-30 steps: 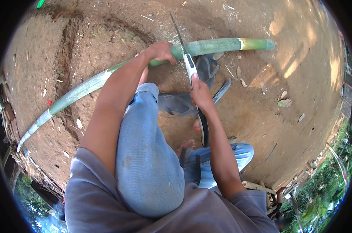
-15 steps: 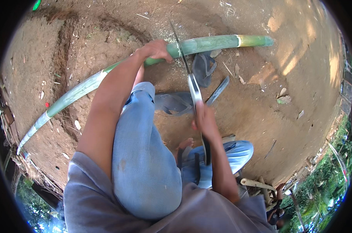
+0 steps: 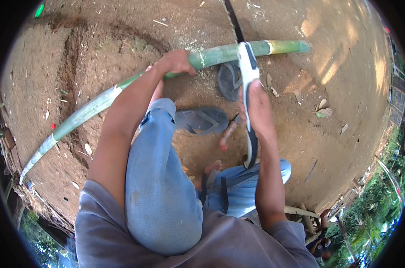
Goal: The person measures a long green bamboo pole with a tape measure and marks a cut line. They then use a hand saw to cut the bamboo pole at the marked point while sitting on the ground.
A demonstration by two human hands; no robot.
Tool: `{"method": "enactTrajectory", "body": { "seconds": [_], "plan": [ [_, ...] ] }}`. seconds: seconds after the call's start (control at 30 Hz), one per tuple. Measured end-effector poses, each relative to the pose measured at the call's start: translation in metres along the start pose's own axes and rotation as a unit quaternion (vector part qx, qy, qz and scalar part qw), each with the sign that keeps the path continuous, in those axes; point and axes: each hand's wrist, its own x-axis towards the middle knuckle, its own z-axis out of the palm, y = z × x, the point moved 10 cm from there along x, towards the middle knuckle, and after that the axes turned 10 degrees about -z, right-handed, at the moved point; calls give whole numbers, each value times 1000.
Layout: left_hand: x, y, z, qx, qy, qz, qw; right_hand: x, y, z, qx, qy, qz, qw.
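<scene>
A long green bamboo pole (image 3: 88, 107) lies across the ground in front of me, its right end raised in view beyond the sandals. My left hand (image 3: 178, 61) is wrapped round it near the middle. Just right of that hand, a pale cut mark with sawdust shows on the bamboo. My right hand (image 3: 257, 109) grips a hand saw (image 3: 248, 67) by its white and black handle. The dark toothed blade points away from me, at the pole's far side, right of the cut mark and apart from it. Its tip leaves the picture at the top.
Two dark flip-flops (image 3: 202, 120) lie on the dirt on the near side of the pole. Beside them is a tool handle (image 3: 229, 133) with a red end. My bent legs in blue jeans (image 3: 164, 196) are close below. Bamboo poles (image 3: 300, 212) and another person (image 3: 320, 241) show at lower right.
The saw has come out of the cut mark and moved right and away from me with my right hand. My left hand stays on the bamboo.
</scene>
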Motion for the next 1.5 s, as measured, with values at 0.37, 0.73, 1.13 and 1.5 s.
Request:
{"method": "enactTrajectory", "body": {
  "seconds": [0.37, 0.73, 1.13, 1.5],
  "plan": [
    [-38, 27, 8, 146, 249, 48, 956, -34, 120, -10, -52, 37, 49, 997],
    [18, 9, 17, -63, -95, 52, 992, -34, 129, -11, -82, 36, 52, 995],
    [-17, 43, 8, 82, 150, -9, 985, -39, 138, -27, -115, 50, 8, 992],
    [-15, 47, 0, 82, 138, -28, 987, -25, 131, -26, -59, 31, 40, 997]
  ]
}}
